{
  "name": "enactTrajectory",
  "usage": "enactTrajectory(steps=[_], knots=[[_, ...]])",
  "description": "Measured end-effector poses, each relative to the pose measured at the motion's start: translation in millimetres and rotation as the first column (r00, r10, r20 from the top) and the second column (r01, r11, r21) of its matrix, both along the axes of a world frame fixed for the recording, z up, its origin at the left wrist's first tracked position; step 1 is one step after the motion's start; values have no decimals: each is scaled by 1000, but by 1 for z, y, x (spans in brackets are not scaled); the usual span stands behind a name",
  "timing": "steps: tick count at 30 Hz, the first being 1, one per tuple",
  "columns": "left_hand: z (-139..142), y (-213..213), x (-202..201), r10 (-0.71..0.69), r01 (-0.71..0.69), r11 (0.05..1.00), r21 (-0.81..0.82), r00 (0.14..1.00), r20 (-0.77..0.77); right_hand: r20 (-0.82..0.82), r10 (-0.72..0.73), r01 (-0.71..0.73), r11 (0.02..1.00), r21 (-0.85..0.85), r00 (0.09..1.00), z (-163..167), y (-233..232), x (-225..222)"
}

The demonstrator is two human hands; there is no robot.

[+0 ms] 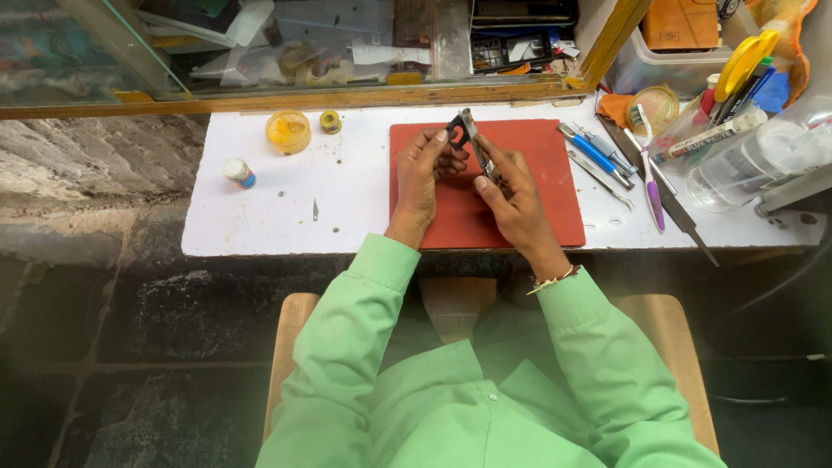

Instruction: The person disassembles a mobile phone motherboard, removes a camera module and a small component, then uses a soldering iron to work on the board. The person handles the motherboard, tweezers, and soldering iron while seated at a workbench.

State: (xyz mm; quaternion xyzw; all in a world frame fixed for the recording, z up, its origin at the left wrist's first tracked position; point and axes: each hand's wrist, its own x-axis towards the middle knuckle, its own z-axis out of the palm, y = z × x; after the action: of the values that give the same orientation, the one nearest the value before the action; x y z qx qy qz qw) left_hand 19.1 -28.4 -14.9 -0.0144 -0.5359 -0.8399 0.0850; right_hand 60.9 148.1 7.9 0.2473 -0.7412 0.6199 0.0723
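Note:
Both hands meet over a red mat [546, 204] on a small white table [286, 217]. My left hand [422, 178] pinches a small dark part [457, 130] at its top edge. My right hand [513, 195] grips a thin metal tool [475, 143] that points up toward that dark part and touches it. Green sleeves cover both arms, and a thread band sits on my right wrist.
Right of the mat lie blue-handled screwdrivers [589, 149], tweezers [600, 176], a purple toothbrush [652, 186] and a long blade [685, 217]. A yellow pot [288, 131], a small reel [330, 121] and a little bottle [238, 172] stand at left. Clear containers [745, 160] crowd the right edge.

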Motion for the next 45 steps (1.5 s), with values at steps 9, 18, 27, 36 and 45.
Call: enactTrajectory(steps=[9,18,27,36,45], knots=[[-4,0,-3,39,-39,999,-38,999,-1,237,241,-132,907,-399,941,-10,6,-8],[-11,0,-8,51,-51,998,-24,999,-7,295,399,-133,760,-636,868,-18,16,-20],[-15,0,-11,60,-60,995,78,998,9,316,441,-110,708,-698,840,-15,20,-20],[-16,-1,-10,99,-97,992,77,995,-13,314,436,-110,713,-693,844,-10,19,-20],[0,-3,10,282,-329,918,-221,934,-219,349,382,-13,689,-724,856,-12,16,-20]])
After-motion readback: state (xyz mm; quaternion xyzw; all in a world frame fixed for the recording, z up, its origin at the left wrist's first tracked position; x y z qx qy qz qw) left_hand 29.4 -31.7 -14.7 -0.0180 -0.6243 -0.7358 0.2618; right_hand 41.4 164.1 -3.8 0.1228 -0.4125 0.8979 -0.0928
